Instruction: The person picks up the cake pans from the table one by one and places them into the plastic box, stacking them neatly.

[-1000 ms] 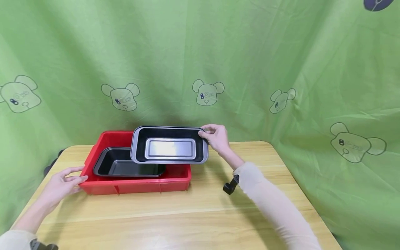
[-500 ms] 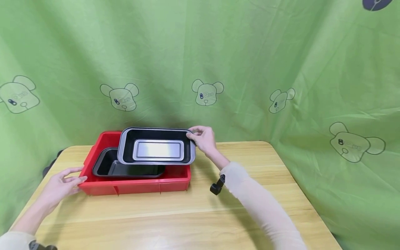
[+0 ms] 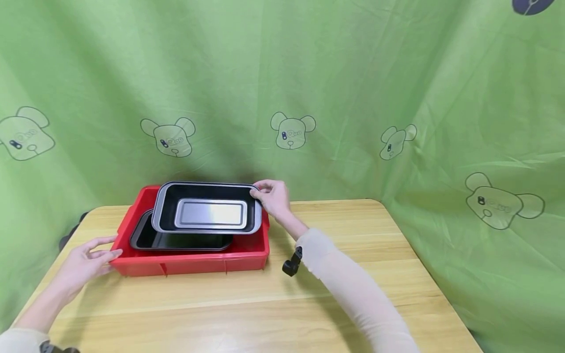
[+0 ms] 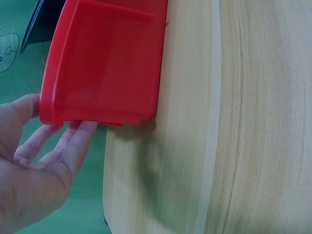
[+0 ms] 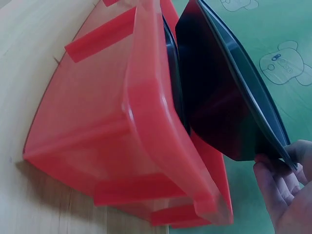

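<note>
A dark loaf pan (image 3: pixel 212 214) with a wide silvery rim hangs tilted over the red plastic bin (image 3: pixel 194 265). My right hand (image 3: pixel 273 198) pinches its right end, thumb on the rim and fingers underneath, as the right wrist view also shows. Beneath it, a second dark loaf pan (image 3: pixel 181 241) lies inside the bin, partly covered by the upper one. At the bin's left end, my left hand (image 3: pixel 84 262) holds the near corner. In the left wrist view the thumb sits on the rim and the fingers press the outer wall (image 4: pixel 107 73).
The bin stands toward the back left of a light wooden table (image 3: pixel 247 314). Behind and around it hangs a green curtain (image 3: pixel 335 73) printed with bear heads. A small black device (image 3: pixel 293 262) is strapped to the right wrist.
My right hand has moved left with the loaf pan, from the bin's right end to over its middle, covering more of the lower pan. My left hand stays at the bin's corner.
</note>
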### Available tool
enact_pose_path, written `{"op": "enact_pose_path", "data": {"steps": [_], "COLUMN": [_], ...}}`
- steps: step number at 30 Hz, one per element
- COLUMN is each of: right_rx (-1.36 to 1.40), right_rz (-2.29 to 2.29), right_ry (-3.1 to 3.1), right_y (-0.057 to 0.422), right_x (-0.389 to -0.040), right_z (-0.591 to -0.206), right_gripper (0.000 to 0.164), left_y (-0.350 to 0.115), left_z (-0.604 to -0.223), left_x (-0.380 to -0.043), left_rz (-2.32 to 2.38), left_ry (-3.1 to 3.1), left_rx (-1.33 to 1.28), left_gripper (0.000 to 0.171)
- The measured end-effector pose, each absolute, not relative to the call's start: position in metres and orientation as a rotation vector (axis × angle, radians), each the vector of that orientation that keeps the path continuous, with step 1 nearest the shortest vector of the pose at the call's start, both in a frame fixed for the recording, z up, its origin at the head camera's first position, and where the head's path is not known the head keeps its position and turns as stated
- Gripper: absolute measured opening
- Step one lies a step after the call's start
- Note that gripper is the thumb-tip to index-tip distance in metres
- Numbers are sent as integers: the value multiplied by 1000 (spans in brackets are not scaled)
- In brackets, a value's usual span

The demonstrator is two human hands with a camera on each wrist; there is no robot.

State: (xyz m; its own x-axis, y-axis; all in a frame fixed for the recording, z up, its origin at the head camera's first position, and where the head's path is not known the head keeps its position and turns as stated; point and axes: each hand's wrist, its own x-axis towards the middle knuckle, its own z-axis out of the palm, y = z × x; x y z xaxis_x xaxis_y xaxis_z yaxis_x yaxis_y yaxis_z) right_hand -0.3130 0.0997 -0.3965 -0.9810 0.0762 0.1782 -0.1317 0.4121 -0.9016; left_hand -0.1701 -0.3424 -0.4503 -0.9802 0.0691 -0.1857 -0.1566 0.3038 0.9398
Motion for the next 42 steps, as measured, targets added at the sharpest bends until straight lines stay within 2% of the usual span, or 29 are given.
{"op": "enact_pose_path", "data": {"steps": [4, 10, 18, 25, 32, 36, 37, 42], "right_rx": [42, 42, 36, 53, 49, 55, 58, 62], "right_rz": [1589, 1609, 1611, 1601, 1588, 1565, 1553, 1518], "right_ry": [-2487, -2492, -2515, -2524, -2540, -2554, -2560, -2587], "right_y": [92, 82, 72, 65, 59, 55, 54, 49], "right_x": [-313, -311, -308, -306, -304, -305, -304, -302], "right_z": [-400, -404, -409, -412, -414, -415, -415, -414], "right_gripper": [16, 15, 15, 14, 14, 14, 13, 13], "left_y": [-343, -343, -342, -343, -343, -343, -343, -342], "left_z": [-451, -450, -448, -449, -449, -450, -451, -453], "left_x": [-170, -171, -170, -169, -170, -169, -169, -170], "left_rz": [1748, 1677, 1648, 1690, 1673, 1747, 1774, 1856], "left_ry": [2375, 2429, 2447, 2416, 2427, 2378, 2361, 2314], "left_rx": [-81, -101, -117, -117, -120, -98, -88, -49], "left_gripper": [32, 55, 63, 43, 55, 31, 29, 37]}}
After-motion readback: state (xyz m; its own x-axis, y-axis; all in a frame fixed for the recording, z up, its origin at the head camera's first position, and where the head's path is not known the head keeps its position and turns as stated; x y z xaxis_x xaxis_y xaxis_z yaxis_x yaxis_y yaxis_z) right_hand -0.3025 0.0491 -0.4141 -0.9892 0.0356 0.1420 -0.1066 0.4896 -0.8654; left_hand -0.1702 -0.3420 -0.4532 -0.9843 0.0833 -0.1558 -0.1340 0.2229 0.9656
